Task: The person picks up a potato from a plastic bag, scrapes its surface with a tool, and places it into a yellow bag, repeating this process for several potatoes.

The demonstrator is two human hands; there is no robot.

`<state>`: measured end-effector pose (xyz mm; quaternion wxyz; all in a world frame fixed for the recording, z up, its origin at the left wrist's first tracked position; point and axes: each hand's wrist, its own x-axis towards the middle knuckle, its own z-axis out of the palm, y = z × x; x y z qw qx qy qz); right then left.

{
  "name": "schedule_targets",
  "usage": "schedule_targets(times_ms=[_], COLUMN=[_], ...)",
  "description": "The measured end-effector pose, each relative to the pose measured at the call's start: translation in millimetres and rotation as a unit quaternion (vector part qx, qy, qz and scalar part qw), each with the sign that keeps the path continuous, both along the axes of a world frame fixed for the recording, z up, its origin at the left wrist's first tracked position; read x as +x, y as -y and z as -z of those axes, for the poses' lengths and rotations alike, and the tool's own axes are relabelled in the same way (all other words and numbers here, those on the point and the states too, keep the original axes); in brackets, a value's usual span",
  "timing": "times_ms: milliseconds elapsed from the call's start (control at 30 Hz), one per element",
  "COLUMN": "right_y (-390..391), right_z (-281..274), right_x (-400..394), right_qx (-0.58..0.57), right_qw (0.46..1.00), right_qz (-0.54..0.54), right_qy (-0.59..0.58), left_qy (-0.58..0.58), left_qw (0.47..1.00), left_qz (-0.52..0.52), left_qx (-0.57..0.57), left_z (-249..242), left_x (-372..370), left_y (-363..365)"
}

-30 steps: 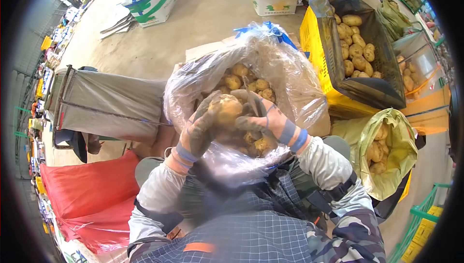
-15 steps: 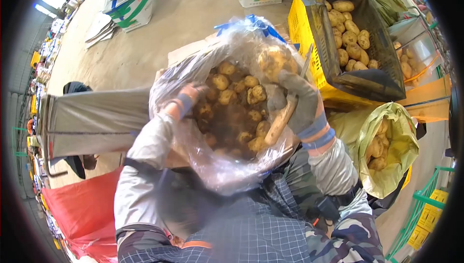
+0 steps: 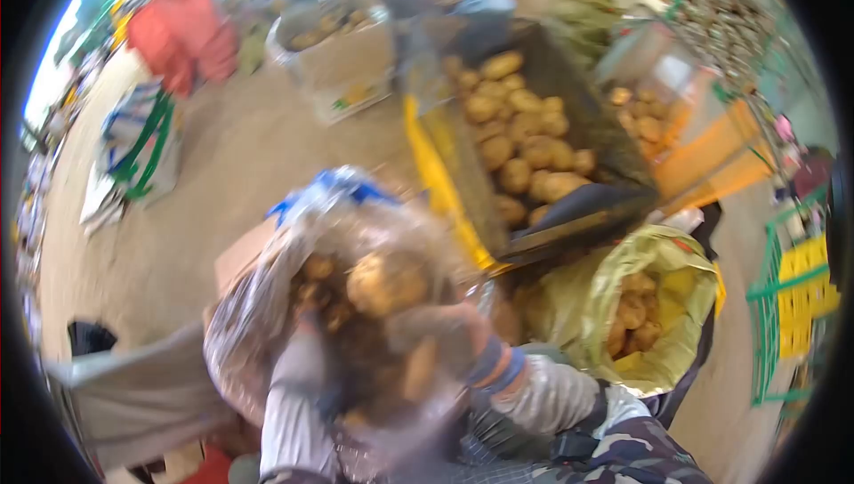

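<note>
— Grey concrete floor [image 3: 169, 217] spreads out all around, with boxes and bags standing on it. What is right in front?

— A big clear plastic bag full of brown potatoes [image 3: 294, 306] sits close to the person's body. One round brown potato [image 3: 387, 281] is up at the top of the bag's mouth.

— What are the hands doing?

— The right hand [image 3: 440, 333], in a grey glove, is at the bag's mouth, just under that potato. The picture is blurry, so I cannot tell if its fingers are curled or spread. The left hand [image 3: 307, 328] is down inside the bag, and I cannot tell its shape either.

— How would the potato feel?

— Hard, bumpy and a bit heavy, I think, maybe dusty. Wrapping the fingers around its fat middle looks best. The bag is thin, soft and slippery, so it could sag or tear.

— Is there room to move?

— Not much on the right. A yellow crate lined with black plastic [image 3: 445, 181], full of potatoes, stands just behind the bag, and a yellow-green sack of potatoes [image 3: 685, 297] sits beside it. A white cardboard box with green bands [image 3: 142, 146] is well apart on the left, where the floor is open.
</note>
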<state>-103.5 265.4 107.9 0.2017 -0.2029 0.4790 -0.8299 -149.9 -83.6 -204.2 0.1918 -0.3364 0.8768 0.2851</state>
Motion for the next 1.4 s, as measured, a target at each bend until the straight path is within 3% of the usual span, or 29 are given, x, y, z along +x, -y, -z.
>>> schedule_targets(times_ms=[67,133,167,200,300,333,400,467,567,633,667,733,800,833,867,933,1033,1100,1167,1200,1233,1267,1333,1400], right_y=[-5,-13,-19,-30,-69,-91,-153,-239,-328,-345,-318,-248,-185,-129,-96,-40,23,49,64,66,70,73,80,87], right_z=[-7,-68,-87,-74,-81,-91,-124,-160,-244,-258,-252,-234,-174,-176,-164,-125,-66,-18,-14,-43,-38,-31,-22,-15], right_x=[-4,-11,-10,-16,-17,-24,-71,-161,-243,-266,-254,-185,-169,-110,-84,-38,8,28,38,42,42,42,43,50], right_qx=[0.086,0.059,0.034,-0.034,-0.04,-0.04,-0.055,-0.085,0.001,-0.05,-0.066,0.103,0.181,0.142,0.189,0.276,0.411,0.45,0.433,0.39,0.381,0.372,0.385,0.423], right_qw=[0.994,0.973,0.969,0.98,0.97,0.955,0.919,0.883,0.835,0.833,0.853,0.905,0.906,0.949,0.958,0.959,0.874,0.859,0.884,0.905,0.91,0.914,0.905,0.873], right_qz=[-0.006,0.036,0.067,0.092,0.236,0.293,0.374,0.403,0.543,0.551,0.517,0.367,0.345,0.27,0.208,0.063,0.053,0.031,-0.034,-0.101,-0.098,-0.095,-0.058,0.018], right_qy=[0.068,0.222,0.235,0.174,0.048,-0.011,-0.115,-0.223,-0.094,0.002,-0.017,-0.189,-0.168,-0.085,-0.063,-0.019,-0.253,-0.241,-0.174,-0.134,-0.131,-0.131,-0.17,-0.241], left_qy=[-0.057,-0.092,-0.094,-0.093,-0.105,-0.116,-0.126,-0.152,-0.198,-0.227,-0.237,-0.253,-0.265,-0.24,-0.243,-0.282,-0.377,-0.449,-0.51,-0.534,-0.555,-0.529,-0.457,-0.395], left_qw=[0.991,0.951,0.92,0.884,0.782,0.758,0.756,0.755,0.733,0.701,0.68,0.63,0.568,0.517,0.518,0.577,0.688,0.738,0.767,0.773,0.775,0.758,0.828,0.835], left_qz=[0.027,0.028,0.016,0.005,-0.002,-0.002,-0.013,-0.042,-0.094,-0.132,-0.153,-0.194,-0.227,-0.256,-0.253,-0.211,-0.119,-0.045,0.038,0.082,0.126,0.029,0.05,0.002], left_qx=[0.117,0.293,0.381,0.458,0.614,0.643,0.642,0.637,0.645,0.663,0.677,0.708,0.745,0.781,0.781,0.737,0.609,0.502,0.389,0.332,0.276,0.381,0.321,0.382], left_z=[-17,-51,-78,-106,-183,-200,-240,-267,-295,-308,-312,-317,-321,-317,-317,-308,-291,-293,-315,-321,-322,-317,-315,-315], left_x=[13,18,28,40,77,92,111,129,157,175,186,201,209,202,203,203,202,212,216,214,211,207,209,211], left_y=[3,-7,-9,-11,-26,-26,-42,-54,-72,-80,-82,-85,-88,-88,-86,-82,-74,-68,-70,-72,-74,-76,-70,-61])
